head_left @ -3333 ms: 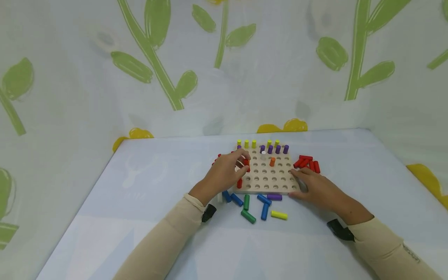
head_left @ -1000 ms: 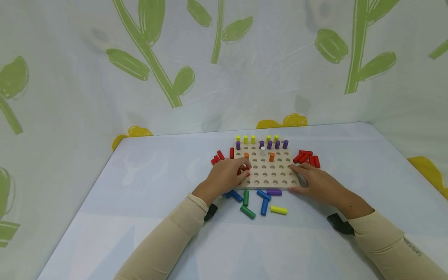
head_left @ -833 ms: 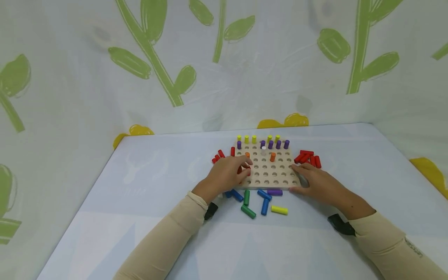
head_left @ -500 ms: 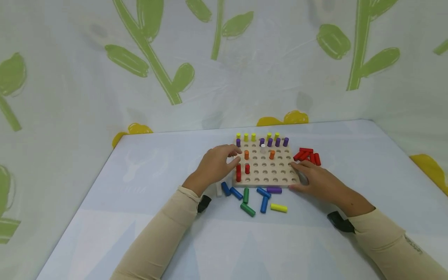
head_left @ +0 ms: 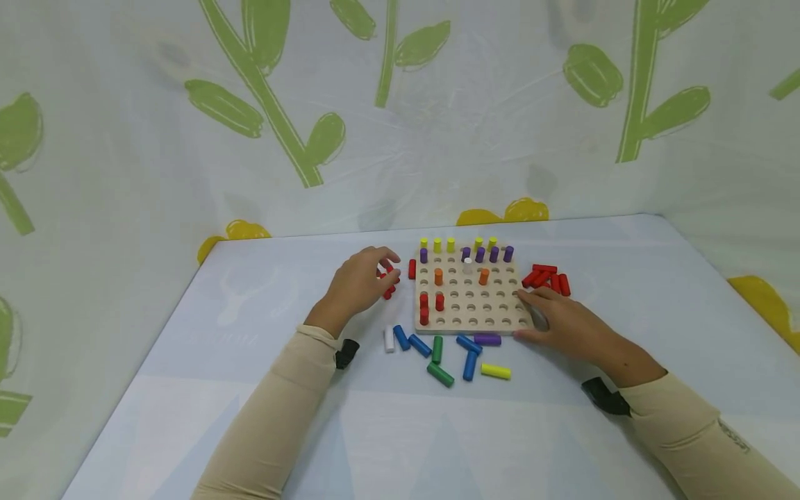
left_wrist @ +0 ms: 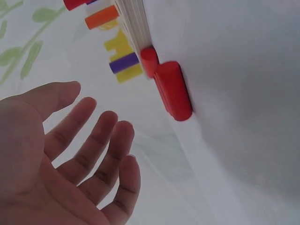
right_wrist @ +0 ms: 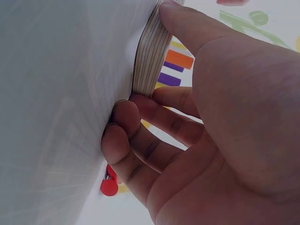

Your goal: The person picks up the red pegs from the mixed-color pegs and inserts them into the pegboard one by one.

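My left hand is held over the loose red pegs left of the wooden pegboard, partly hiding them. In the left wrist view its fingers are spread and loosely bent, apart from the red peg lying on the table. My right hand grips the board's near right corner, thumb on the front edge and fingers along the right side. Red pegs stand at the board's near left. Two orange pegs and a white one stand farther in, with purple and yellow rows behind.
Along the board's front lie blue pegs, green pegs, a white peg, a purple peg and a yellow peg. More red pegs lie right of the board. A patterned wall stands behind the table.
My left hand has let go of a red peg, which now stands in the board, and has moved left over the loose red pegs. The right hand stays at the board's corner.
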Motion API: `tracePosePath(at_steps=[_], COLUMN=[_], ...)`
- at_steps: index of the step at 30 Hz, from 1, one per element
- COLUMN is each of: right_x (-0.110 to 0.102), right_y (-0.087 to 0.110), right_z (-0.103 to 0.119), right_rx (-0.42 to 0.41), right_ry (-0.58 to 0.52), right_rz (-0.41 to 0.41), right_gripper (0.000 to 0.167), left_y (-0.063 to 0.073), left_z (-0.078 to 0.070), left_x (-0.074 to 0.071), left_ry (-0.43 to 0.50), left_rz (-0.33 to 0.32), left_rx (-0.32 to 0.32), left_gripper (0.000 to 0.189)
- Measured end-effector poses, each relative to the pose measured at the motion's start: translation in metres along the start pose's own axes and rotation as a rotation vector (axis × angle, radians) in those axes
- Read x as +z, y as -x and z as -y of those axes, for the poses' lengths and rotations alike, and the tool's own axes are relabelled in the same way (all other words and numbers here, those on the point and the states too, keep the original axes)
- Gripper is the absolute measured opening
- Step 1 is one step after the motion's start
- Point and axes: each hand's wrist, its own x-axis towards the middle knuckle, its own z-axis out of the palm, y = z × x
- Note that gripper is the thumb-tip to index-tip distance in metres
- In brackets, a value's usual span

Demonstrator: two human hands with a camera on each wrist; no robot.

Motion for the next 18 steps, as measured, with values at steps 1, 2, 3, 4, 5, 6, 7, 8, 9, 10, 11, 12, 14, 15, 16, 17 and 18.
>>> tracePosePath(at_steps=[1,2,3,4,5,6,7,8,9,10,11,12,14,15,16,17,18], right_x=[0.000,0.000,0.000,0.000,0.000,0.001,0.001,0.001,0.001,0.001,0.001,0.001,0.001,0.000,0.000,0.000,0.000], right_y=[0.000,-0.001,-0.001,-0.001,-0.001,-0.001,-0.001,-0.002,-0.002,-0.002,-0.002,-0.002,-0.003,-0.003,-0.002,-0.002,-0.002], right_z=[0.000,0.001,0.001,0.001,0.002,0.002,0.002,0.002,0.002,0.002,0.002,0.002,0.001,0.001,0.000,0.000,-0.001], right_rx=[-0.001,-0.002,-0.002,-0.001,-0.002,-0.002,-0.003,-0.002,-0.002,-0.003,-0.004,-0.005,-0.007,-0.007,-0.004,-0.001,0.003], right_ry=[0.002,0.003,0.003,0.004,0.004,0.004,0.004,0.005,0.006,0.007,0.004,0.002,-0.001,-0.002,-0.004,-0.004,-0.001], right_rz=[-0.001,-0.003,-0.004,-0.003,-0.003,-0.001,-0.001,0.000,0.001,0.002,0.001,0.001,0.002,0.003,0.005,0.006,0.006], right_gripper=[0.086,0.086,0.086,0.086,0.086,0.086,0.086,0.086,0.086,0.086,0.086,0.086,0.086,0.086,0.086,0.086,0.086], left_y=[0.000,-0.001,-0.001,-0.002,-0.002,-0.002,-0.002,-0.003,-0.003,-0.003,-0.004,-0.004,-0.005,-0.006,-0.006,-0.007,-0.007], left_z=[0.002,0.005,0.007,0.009,0.011,0.014,0.016,0.018,0.020,0.021,0.023,0.024,0.026,0.027,0.028,0.028,0.029], left_x=[-0.001,-0.002,-0.003,-0.003,-0.003,-0.004,-0.004,-0.004,-0.004,-0.005,-0.005,-0.005,-0.005,-0.005,-0.004,-0.003,-0.003], left_ry=[-0.005,-0.010,-0.015,-0.019,-0.024,-0.029,-0.036,-0.040,-0.047,-0.053,-0.058,-0.062,-0.066,-0.067,-0.066,-0.064,-0.060], left_rz=[0.006,0.011,0.017,0.025,0.033,0.041,0.050,0.057,0.064,0.071,0.077,0.083,0.103,0.117,0.132,0.148,0.164], left_rx=[-0.011,-0.023,-0.036,-0.048,-0.061,-0.072,-0.082,-0.092,-0.100,-0.109,-0.117,-0.126,-0.148,-0.156,-0.160,-0.163,-0.166], left_gripper=[0.033,0.033,0.033,0.033,0.033,0.033,0.033,0.032,0.032,0.033,0.033,0.033,0.033,0.033,0.033,0.034,0.035])
